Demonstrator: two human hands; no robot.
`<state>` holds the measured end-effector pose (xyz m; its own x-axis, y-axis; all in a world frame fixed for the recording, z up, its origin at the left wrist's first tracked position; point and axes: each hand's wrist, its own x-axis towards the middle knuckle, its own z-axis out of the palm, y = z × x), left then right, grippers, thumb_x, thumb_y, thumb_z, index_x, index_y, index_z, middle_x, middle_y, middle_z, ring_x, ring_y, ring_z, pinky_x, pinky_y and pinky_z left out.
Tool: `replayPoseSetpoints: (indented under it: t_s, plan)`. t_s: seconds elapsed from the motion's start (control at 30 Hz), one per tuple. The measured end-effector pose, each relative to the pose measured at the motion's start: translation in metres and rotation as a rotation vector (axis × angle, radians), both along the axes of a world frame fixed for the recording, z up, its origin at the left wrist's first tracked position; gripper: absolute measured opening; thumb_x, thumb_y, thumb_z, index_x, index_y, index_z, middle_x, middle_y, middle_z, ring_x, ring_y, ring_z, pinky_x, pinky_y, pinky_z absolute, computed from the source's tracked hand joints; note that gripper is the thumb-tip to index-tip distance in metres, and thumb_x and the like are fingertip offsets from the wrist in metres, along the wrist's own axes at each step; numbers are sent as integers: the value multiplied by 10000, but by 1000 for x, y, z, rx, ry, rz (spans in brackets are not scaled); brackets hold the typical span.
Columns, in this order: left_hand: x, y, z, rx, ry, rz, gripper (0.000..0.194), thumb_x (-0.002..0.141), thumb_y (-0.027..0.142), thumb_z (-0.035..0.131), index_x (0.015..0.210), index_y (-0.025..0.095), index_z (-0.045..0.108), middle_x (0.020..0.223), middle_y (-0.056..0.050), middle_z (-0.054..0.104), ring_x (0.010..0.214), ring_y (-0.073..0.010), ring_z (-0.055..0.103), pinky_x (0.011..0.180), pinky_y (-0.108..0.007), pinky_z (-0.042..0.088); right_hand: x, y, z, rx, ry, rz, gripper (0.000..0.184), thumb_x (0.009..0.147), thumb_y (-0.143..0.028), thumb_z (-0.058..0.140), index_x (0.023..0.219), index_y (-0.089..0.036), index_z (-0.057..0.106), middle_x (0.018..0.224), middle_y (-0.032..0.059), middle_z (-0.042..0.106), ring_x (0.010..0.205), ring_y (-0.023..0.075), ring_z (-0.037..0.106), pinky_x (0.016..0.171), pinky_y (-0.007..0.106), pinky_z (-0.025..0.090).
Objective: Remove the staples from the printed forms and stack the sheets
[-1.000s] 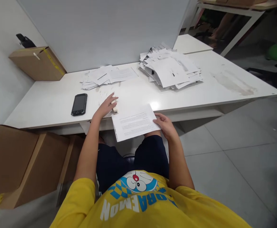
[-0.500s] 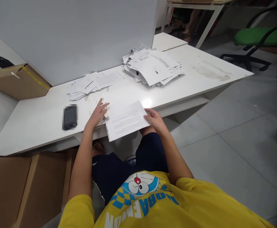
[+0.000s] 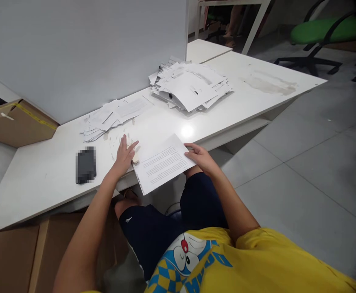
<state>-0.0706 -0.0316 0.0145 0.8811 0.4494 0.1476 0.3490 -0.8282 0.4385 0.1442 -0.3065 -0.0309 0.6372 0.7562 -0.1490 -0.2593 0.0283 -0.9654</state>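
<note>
A printed sheet of paper [image 3: 162, 163] lies half over the front edge of the white table [image 3: 43, 171]. My right hand [image 3: 199, 156] grips its right edge, thumb on top. My left hand [image 3: 123, 155] rests on a small cream stapler [image 3: 135, 156] at the sheet's upper left corner, fingers stretched out over it. A small spread of papers [image 3: 113, 116] lies beyond my left hand, and a bigger heap of papers [image 3: 191, 86] lies further right.
A dark phone [image 3: 85, 165] lies left of my left hand. A grey partition [image 3: 89, 49] backs the table. Cardboard boxes [image 3: 9, 252] stand on the floor at the left, another box [image 3: 16, 122] on a side surface. A green chair [image 3: 327, 32] stands far right.
The view has swung left and down. My left hand has stayed on the stapler at the sheet's corner and flattened a little; my right hand still holds the sheet's edge.
</note>
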Motion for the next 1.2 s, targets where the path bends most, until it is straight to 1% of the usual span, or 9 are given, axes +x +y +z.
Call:
replayPoseSetpoints:
  t_s: [0.1,0.23,0.53,0.6,0.73,0.8,0.87,1.07,1.2]
  plan:
    - [-1,-1,-5,101,13,-7,544,1084,518,246,1550,342,464,1757,16,-4,1616,-329,-46,1292,-624,70,2,2,-3,7,6,-7,432,666,-408,752,1060,-239,698,786,18,724,702,198,635,660,341,481]
    - [-1,-3,-7,120,36,-34,564,1088,506,211,1565,314,443,1757,-10,-21,1617,-318,-64,1292,-618,43,6,6,-4,-10,-29,-8,395,687,-421,730,1039,-244,705,758,9,702,696,198,625,657,341,479]
    - [1,-2,-2,10,-29,-9,739,1019,709,151,1582,306,408,1748,-43,143,1621,-314,32,1300,-568,153,4,12,-4,35,-140,-39,310,726,-430,664,955,-223,699,779,16,700,735,197,636,682,337,491]
    - [1,-3,0,-46,-44,-21,790,990,759,153,1602,308,369,1749,-46,132,1621,-313,42,1304,-562,139,8,7,-3,44,-200,-119,313,744,-443,663,965,-223,691,787,14,697,750,199,638,691,337,498]
    - [-2,-5,6,-142,-132,-30,829,965,800,183,1596,302,385,1736,-51,195,1616,-297,122,1315,-514,136,34,15,8,119,-272,-435,294,812,-434,612,1028,-238,645,933,41,706,884,217,658,775,346,535]
    - [-4,-5,7,-190,-219,25,804,976,785,188,1581,306,414,1716,-48,265,1605,-278,187,1317,-472,167,52,37,15,171,-280,-549,306,847,-403,557,1112,-256,600,1089,69,688,1032,236,648,848,359,543]
    - [-5,-3,7,-231,-279,94,790,982,776,197,1561,300,447,1693,-51,326,1591,-271,239,1312,-452,197,68,70,22,182,-277,-539,372,861,-367,531,1221,-278,535,1188,87,646,1133,251,612,874,376,544]
    - [-5,-1,4,-300,-296,165,828,966,796,251,1490,223,540,1618,-102,457,1553,-301,335,1300,-490,237,107,185,40,182,-151,-390,276,799,-241,496,1074,-249,471,1079,64,597,995,186,606,803,315,566]
    - [-6,-2,4,-337,-283,203,823,959,794,291,1478,210,552,1597,-114,483,1528,-318,380,1289,-501,266,143,239,59,234,-42,-516,280,800,-171,455,1070,-244,451,1012,40,560,1010,170,599,781,290,585]
